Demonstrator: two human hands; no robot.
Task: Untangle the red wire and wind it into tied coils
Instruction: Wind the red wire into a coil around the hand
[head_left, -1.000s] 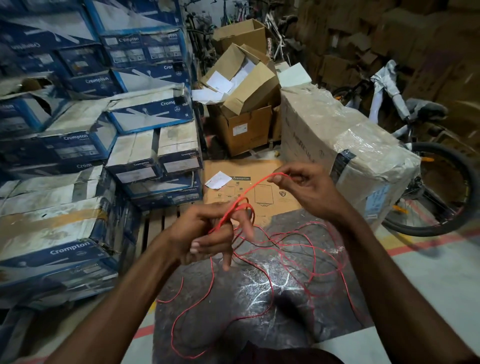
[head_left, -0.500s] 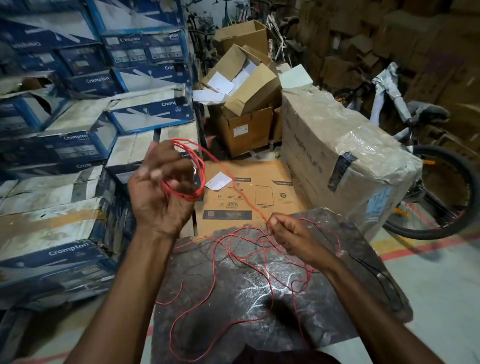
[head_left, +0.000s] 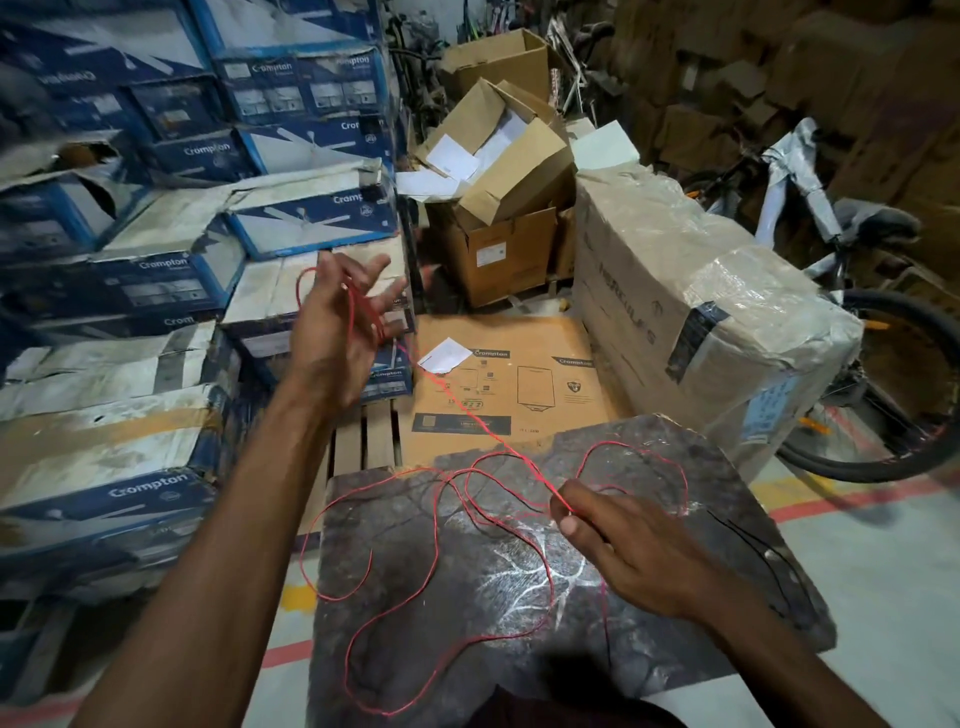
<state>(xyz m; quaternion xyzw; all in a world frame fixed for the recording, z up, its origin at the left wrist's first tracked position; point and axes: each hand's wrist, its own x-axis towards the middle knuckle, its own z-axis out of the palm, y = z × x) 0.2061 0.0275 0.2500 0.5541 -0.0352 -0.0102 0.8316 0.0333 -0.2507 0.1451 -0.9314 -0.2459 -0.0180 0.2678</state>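
A thin red wire (head_left: 436, 525) lies in loose loops over a dark marbled slab (head_left: 519, 623). My left hand (head_left: 337, 322) is raised at the left, fingers spread, with a few turns of the red wire looped around it. From there a taut strand runs down and right to my right hand (head_left: 618, 540), which pinches the wire between thumb and forefinger just above the slab. A thin black wire (head_left: 753, 540) lies mixed in at the slab's right side.
Stacked blue and white fan boxes (head_left: 156, 270) fill the left. A flat brown carton (head_left: 509, 384) lies beyond the slab, a large wrapped box (head_left: 701, 312) stands at the right, with a bicycle (head_left: 883, 332) behind it. Open cardboard boxes (head_left: 498, 171) stand at the back.
My left hand has lifted higher and opened its fingers, keeping the wire loops on it. My right hand has moved down and right along the wire, and the strand between them is stretched longer.
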